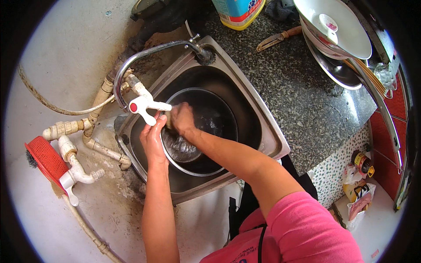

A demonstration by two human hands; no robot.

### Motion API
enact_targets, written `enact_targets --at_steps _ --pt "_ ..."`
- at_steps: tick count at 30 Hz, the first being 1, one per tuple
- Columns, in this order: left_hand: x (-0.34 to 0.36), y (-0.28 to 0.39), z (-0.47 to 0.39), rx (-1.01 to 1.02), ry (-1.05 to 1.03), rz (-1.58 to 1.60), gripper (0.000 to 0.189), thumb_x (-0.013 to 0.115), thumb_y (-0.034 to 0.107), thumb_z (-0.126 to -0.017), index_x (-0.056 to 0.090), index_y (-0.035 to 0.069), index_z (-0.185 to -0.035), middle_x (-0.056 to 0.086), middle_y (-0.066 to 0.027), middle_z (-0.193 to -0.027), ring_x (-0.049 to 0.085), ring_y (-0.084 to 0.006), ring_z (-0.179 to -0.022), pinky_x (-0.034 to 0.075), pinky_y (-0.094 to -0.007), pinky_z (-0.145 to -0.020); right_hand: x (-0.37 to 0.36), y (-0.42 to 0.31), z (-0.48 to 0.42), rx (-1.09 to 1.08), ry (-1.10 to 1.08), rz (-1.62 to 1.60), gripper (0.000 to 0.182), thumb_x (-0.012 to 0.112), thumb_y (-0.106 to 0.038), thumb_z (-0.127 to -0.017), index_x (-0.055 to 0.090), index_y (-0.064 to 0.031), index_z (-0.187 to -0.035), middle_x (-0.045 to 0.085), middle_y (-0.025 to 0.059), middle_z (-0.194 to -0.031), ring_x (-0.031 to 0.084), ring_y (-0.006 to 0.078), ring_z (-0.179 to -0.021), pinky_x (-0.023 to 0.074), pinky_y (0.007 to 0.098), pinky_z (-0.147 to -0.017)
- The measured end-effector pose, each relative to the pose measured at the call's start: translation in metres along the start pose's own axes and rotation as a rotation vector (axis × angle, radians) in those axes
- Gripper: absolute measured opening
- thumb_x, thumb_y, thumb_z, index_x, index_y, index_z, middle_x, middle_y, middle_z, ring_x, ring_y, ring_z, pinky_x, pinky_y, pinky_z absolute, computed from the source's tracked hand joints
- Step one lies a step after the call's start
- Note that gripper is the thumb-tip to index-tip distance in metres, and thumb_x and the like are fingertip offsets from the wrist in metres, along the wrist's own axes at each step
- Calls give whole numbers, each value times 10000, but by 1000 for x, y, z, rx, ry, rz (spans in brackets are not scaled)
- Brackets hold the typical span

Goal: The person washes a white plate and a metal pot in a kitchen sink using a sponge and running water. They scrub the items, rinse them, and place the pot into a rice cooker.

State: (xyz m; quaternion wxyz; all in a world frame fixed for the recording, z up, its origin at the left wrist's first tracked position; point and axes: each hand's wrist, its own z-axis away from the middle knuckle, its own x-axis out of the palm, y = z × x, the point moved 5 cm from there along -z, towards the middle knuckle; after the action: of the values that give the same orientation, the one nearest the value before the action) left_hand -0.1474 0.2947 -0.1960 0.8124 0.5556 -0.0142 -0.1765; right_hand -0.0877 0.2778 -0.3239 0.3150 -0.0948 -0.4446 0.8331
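Note:
A round metal basin (227,113) sits tilted in the steel sink (253,131), with some water at its bottom. My left hand (154,138) grips the basin's left rim, thumb at the top. Inside the basin, near that rim, my right hand (182,118) is blurred and its fingers are curled against a yellowish thing, perhaps a scrubber, that is mostly hidden. A white plastic tap (144,107) with a red-marked handle points its spout at the basin, just above my hands. The curved chrome faucet (144,52) arches over the sink's left side.
Pipes (98,102) and a red plastic strainer (47,157) are along the wall at left. On the granite counter (279,85) stand a peeler (278,39), a blue and yellow container (239,13), stacked bowls (348,29) and a long-handled metal utensil (384,111). Packets (358,197) lie at lower right.

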Motion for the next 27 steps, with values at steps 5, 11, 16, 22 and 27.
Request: enact_targets --at_steps 5,11,16,22,27 --pt "0 -1 3 20 24 -8 396 641 143 -831 583 -78 -1154 605 -87 -1042 565 -149 -936 438 -260 -852 -25 55 17 -897 -314 1186 340 413 -157 -912 508 -20 -1209 445 214 -1292 422 322 -1243 382 440 -986" --pt "0 -3 1 -27 7 19 393 667 128 -818 607 -70 -1153 580 -154 -1222 499 -177 -1160 315 -304 -1035 -39 65 75 -131 -824 1400 568 394 -359 -924 359 -12 -1372 302 223 -1462 307 348 -1341 228 520 -1080" --pt "-3 0 2 16 5 -2 401 669 143 -818 601 -75 -1148 605 -112 -1105 547 -157 -1007 387 -284 -919 -5 56 105 129 -980 318 761 378 -579 -913 286 -7 -1405 312 230 -1452 275 353 -1365 217 401 -1119" --pt "-9 -3 2 -41 -3 30 418 674 125 -822 587 -85 -1173 577 -148 -1212 515 -173 -1119 342 -305 -1009 -61 27 63 -594 -1021 1614 674 436 -503 -910 343 -64 -1412 313 147 -1477 282 302 -1371 182 445 -1129" --pt "0 6 7 -9 26 -42 414 679 121 -817 592 -85 -1165 586 -154 -1201 528 -178 -1110 355 -300 -1001 -18 5 7 -1432 -410 1768 291 516 -246 -864 665 -146 -1093 523 49 -1279 438 276 -1204 339 430 -1002"
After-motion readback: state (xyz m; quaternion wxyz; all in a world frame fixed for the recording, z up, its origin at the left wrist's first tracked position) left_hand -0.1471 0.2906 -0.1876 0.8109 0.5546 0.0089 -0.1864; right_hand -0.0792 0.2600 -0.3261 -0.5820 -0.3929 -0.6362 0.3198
